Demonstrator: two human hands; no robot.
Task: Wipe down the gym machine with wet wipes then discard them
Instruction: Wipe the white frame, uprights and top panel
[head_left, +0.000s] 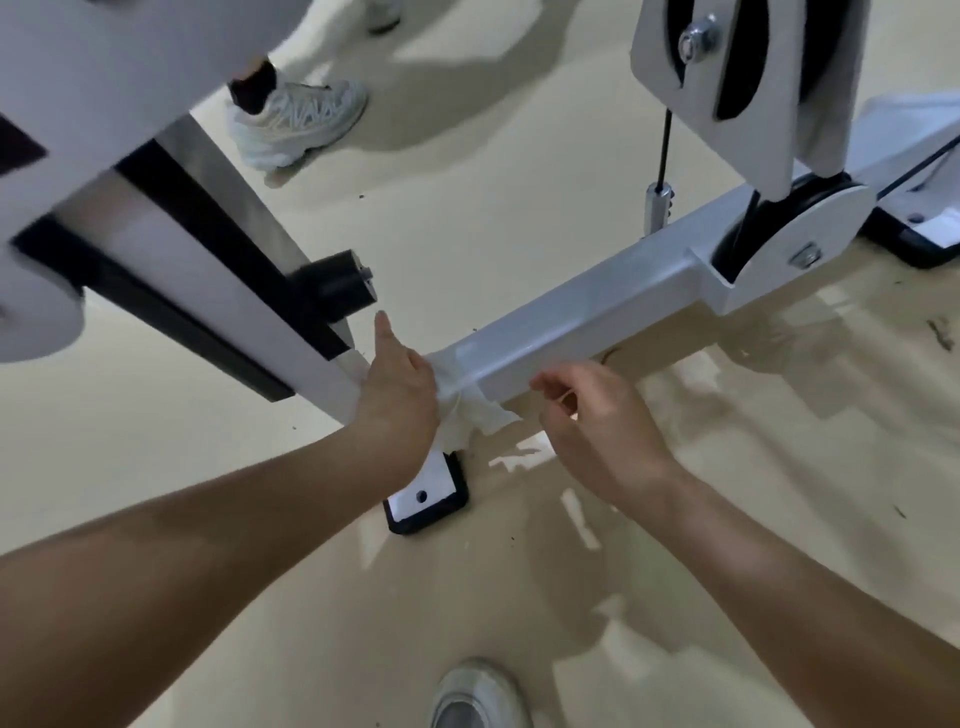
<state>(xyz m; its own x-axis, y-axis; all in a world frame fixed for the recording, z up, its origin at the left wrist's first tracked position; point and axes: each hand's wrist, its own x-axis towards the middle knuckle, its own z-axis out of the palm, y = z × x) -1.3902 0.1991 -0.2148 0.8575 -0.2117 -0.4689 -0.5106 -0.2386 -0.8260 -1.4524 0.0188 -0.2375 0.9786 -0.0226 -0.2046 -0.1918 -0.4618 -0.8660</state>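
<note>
Wet wipe (470, 410): lying crumpled over the near end of the machine's low silver bar (597, 306), with its loose edge hanging down the bar's side toward the floor.
Left hand (400, 384): grasping the wipe against the bar end, forefinger stretching straight out, the other fingers hidden behind the hand.
Right hand (597, 421): hovering just beside the bar and right of the wipe, fingers loosely curling, nothing showing in them.
Gym machine: the silver bar is running away to the upper right into a black pulley (810, 218), and a thin cable (664, 150) is dropping to the bar beside it. A slanting white and black frame (197, 270) is filling the left side, with a black stopper (343, 288) sticking out of it.
Foot plate (431, 493): sitting flat on the floor just below the wipe, black-rimmed, with one hole.
Floor (467, 234): glossy beige, throwing back reflections under the bar.
Sneaker (296, 124): another person is standing beyond the frame, and the side pattern is too blurred to read.
Own shoe (475, 696): peeking in at the bottom edge.
</note>
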